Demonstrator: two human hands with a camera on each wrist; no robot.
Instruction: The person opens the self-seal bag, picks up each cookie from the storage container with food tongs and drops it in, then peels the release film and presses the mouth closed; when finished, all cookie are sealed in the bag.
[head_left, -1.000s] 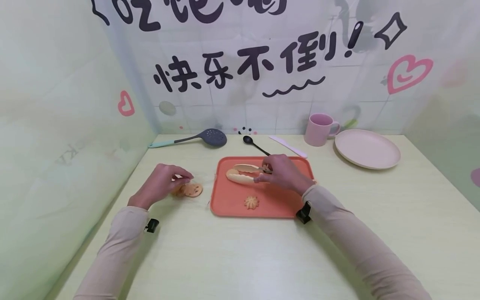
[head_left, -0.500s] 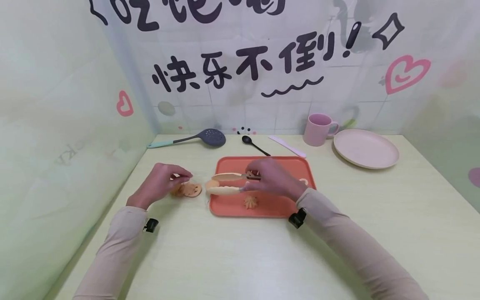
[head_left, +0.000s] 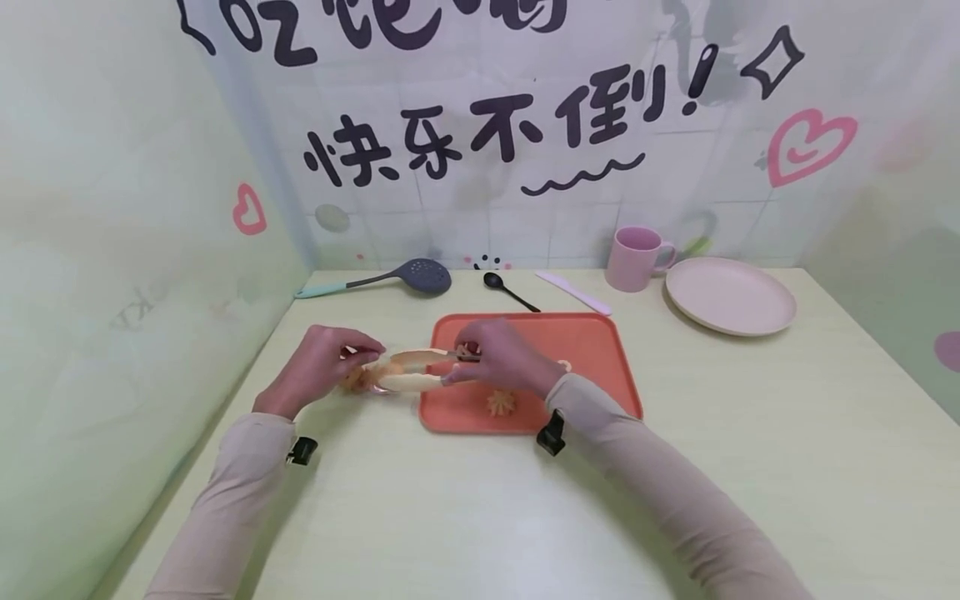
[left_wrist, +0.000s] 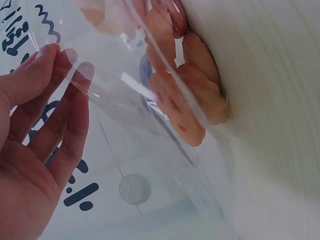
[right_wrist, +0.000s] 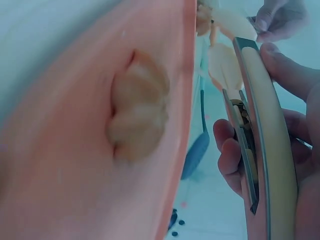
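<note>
My left hand [head_left: 324, 367] pinches the rim of a clear plastic bag [left_wrist: 120, 105] with thumb and fingertips. Several cookies [left_wrist: 175, 95] lie inside that bag, on the table left of the tray. My right hand [head_left: 501, 354] grips a pair of food tongs [right_wrist: 270, 140], whose cream tips reach leftward to the bag's mouth. Blur hides whether a cookie is between those tips now. Below the tongs is the orange tray [head_left: 600, 333], bearing a star-shaped cookie [head_left: 502, 403] and a pale ring-shaped piece [head_left: 565, 365] beside the right sleeve.
Along the back lie a slotted spoon [head_left: 423, 276], a black spoon [head_left: 493, 281] and a pink knife [head_left: 573, 293]. A pink mug [head_left: 632, 262] and a pink plate [head_left: 731, 296] stand at the back right. A printed sheet [head_left: 480, 192] closes off the rear.
My right hand has carried the tongs, with a round cookie visible between their tips earlier, leftward from over the tray to the bag. My left hand has stayed in place.
</note>
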